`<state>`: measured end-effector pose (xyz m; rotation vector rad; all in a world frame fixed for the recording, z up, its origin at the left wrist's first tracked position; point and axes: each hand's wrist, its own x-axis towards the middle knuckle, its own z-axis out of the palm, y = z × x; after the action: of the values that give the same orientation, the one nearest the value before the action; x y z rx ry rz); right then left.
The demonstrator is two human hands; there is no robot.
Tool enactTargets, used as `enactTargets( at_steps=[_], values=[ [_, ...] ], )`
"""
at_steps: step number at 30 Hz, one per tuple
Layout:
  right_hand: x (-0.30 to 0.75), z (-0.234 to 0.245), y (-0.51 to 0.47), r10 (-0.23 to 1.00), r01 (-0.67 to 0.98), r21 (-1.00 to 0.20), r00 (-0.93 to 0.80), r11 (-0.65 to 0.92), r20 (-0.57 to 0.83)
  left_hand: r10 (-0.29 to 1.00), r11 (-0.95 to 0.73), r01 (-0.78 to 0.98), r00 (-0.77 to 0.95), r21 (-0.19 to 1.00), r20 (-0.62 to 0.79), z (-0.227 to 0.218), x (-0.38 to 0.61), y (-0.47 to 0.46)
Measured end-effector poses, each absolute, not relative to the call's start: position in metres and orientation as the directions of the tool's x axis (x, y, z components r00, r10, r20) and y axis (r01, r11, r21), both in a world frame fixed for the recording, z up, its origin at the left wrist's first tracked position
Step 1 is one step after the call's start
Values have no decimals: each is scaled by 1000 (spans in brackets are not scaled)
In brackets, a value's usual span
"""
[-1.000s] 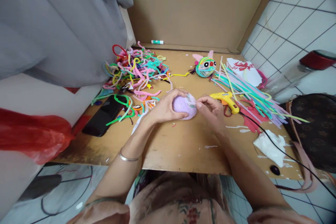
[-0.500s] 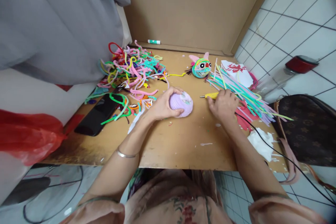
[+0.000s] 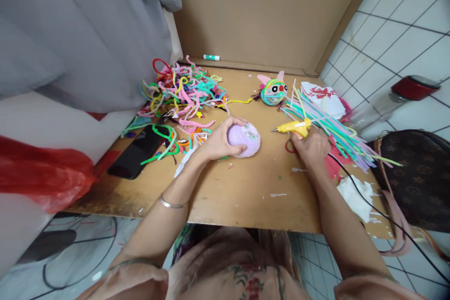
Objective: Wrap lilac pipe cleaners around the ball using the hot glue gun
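Note:
My left hand (image 3: 222, 141) is wrapped round a ball covered in lilac pipe cleaner (image 3: 242, 141), near the middle of the table. A greyish patch shows on the ball's upper right, where the covering stops. My right hand (image 3: 312, 146) grips a yellow hot glue gun (image 3: 295, 126) by its handle. The gun's metal nozzle points left toward the ball, a short gap away from it. A black cord runs from under this hand to the lower right.
Tangled pipe cleaners (image 3: 186, 89) heap at the back left, beside a black phone (image 3: 133, 152). A decorated ball with eyes and ears (image 3: 274, 90) sits behind. Straight pipe cleaners (image 3: 326, 126), white tissue (image 3: 356, 197), a bottle (image 3: 379, 105) and a brown bag (image 3: 415, 173) are at right.
My right hand has closed round the glue gun's handle and turned it, so its yellow body now shows clearly. The left hand keeps its hold on the ball. The view has shifted slightly.

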<state>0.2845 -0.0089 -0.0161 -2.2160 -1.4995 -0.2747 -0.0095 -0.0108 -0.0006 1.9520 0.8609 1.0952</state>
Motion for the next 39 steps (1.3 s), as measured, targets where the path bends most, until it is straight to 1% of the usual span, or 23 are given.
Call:
enactTargets(
  at_steps=[2, 5, 8, 13, 17, 24, 28, 31, 35, 39],
  values=[
    [282, -11, -11, 802, 907, -331, 395, -262, 448, 827, -498, 188, 398, 846, 398, -2, -10, -10],
    [273, -6, -17, 751, 906, -419, 319, -63, 579, 845, -475, 177, 364, 862, 391, -5, -10, -8],
    [260, -2, -26, 690, 890, -439, 241, 124, 682, 863, -431, 165, 362, 887, 352, -7, -10, -9],
    [244, 4, -38, 678, 873, -409, 131, 267, 723, 875, -372, 141, 382, 917, 297, -7, -10, -9],
    [242, 6, -39, 671, 859, -394, 84, 325, 736, 854, -393, 116, 413, 912, 316, -5, -11, -9],
    [241, 7, -42, 682, 843, -399, 53, 362, 730, 835, -421, 128, 440, 898, 329, -5, -12, -10],
    [241, 7, -43, 680, 842, -375, 14, 387, 733, 827, -436, 128, 448, 891, 340, -4, -11, -10],
    [241, 5, -41, 667, 846, -354, -3, 399, 745, 837, -411, 117, 441, 904, 323, -1, -10, -12],
    [242, 3, -39, 615, 834, -315, -36, 453, 788, 853, -370, 99, 429, 924, 296, 2, -8, -14],
    [243, 3, -40, 626, 835, -315, -44, 451, 779, 855, -366, 92, 426, 926, 295, 3, -8, -14]
  ],
)
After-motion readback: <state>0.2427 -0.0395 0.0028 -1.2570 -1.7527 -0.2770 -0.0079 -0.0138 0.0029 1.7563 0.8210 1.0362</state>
